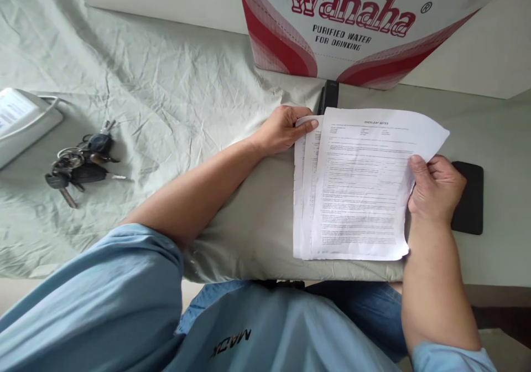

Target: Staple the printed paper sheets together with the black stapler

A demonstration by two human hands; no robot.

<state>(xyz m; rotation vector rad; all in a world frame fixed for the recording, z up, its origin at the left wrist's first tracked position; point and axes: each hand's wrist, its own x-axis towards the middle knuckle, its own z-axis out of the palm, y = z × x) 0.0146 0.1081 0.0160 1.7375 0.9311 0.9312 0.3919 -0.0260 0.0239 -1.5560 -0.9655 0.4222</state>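
Hands point(435, 186) on printed sheets point(357, 189)

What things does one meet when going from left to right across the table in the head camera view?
White device → bunch of keys → left hand at the left edge of the papers → printed papers → right hand gripping their right edge → black wallet-like thing.

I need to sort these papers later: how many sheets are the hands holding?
3 edges show, maybe more hidden beneath. The top sheet is pinched by the right hand; two more peek out along its left side, where the left hand holds their top corner.
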